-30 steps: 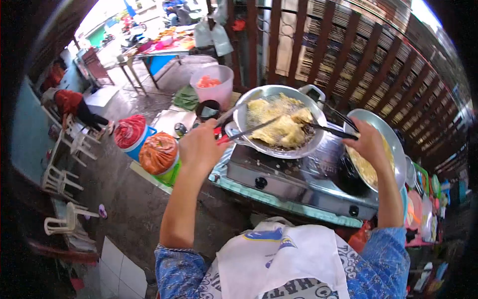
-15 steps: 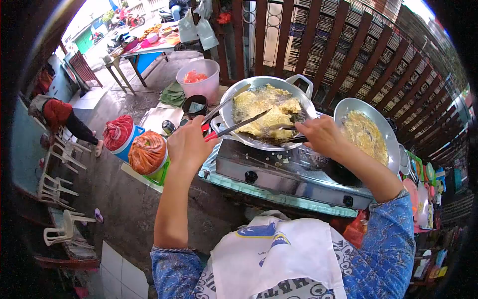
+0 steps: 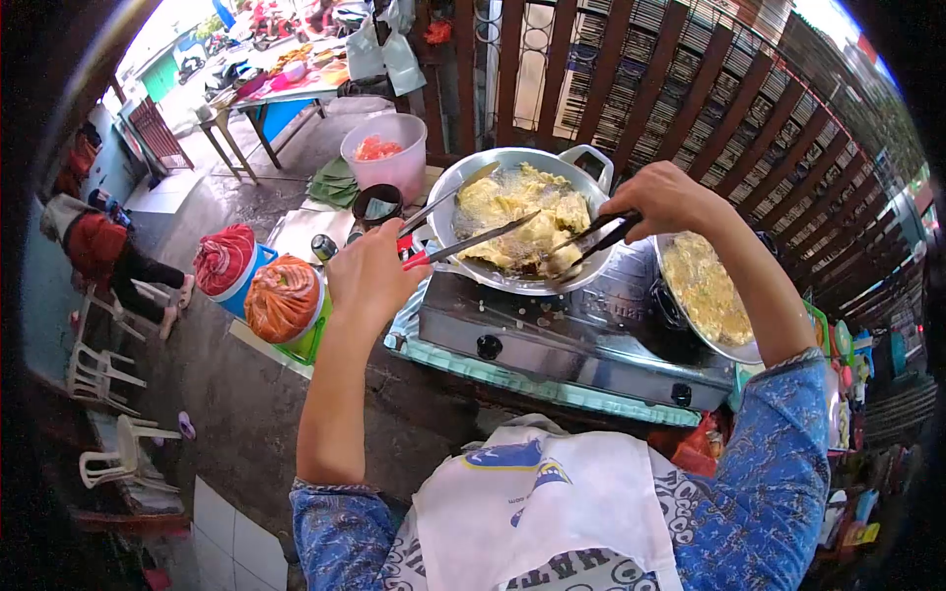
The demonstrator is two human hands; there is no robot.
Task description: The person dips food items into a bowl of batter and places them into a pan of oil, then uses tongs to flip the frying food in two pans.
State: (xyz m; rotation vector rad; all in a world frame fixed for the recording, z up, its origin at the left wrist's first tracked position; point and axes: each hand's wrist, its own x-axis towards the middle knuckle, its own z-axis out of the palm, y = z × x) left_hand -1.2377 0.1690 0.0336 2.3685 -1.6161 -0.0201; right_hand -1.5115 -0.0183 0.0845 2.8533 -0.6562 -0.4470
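Observation:
My left hand is closed around a red-handled metal utensil, and two long metal arms reach from that hand over the wok. In my right hand are black-handled tongs, their tips low at the wok's right side against a piece of yellow fried food. More golden, battered pieces sit in bubbling oil in that wok. It stands on a metal gas stove with knobs along the front.
A second pan of frying food stands to the right. At left are an orange-topped bundle, a red-topped bucket and a pink tub. A slatted fence rises behind the stove. Another person bends near white chairs.
My right hand has risen and moved right, and the tongs now slant down into the wok's right side. My left hand stays over the left rim. The other person has shifted.

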